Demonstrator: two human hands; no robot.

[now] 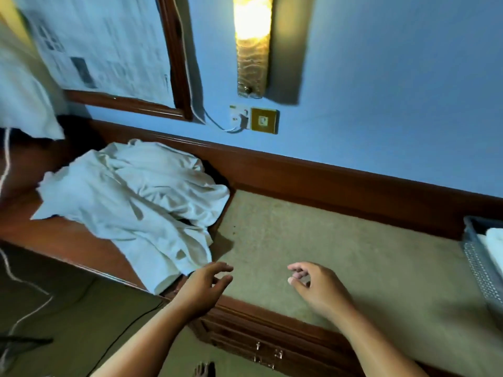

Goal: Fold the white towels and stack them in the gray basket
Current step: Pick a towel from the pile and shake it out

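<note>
Up and left of the heap of crumpled white cloth towels (136, 197), I see printed newsprint sheets (103, 42) inside a reddish moulded wooden frame (178, 63); the print is too blurred for me to read. The heap itself lies soft and rumpled on the bare wood at the left of the long desk (353, 240), one fold hanging over the near edge. Just right of the heap's lower corner, my left hand (204, 289) hovers with a slack grip, fingers loosely curved, holding nothing. Above and right of the heap glows a lit amber wall lamp of rippled glass (251, 44), with a square brass switch plate (264, 121) beneath it; I can make out no lettering. Further right of the heap, my right hand (318, 287) hovers over the desk's beige felt-like top, its grip likewise loose and empty. Far right of the heap, a gray perforated mesh basket (479, 268) holds a folded white towel (494, 240).
</note>
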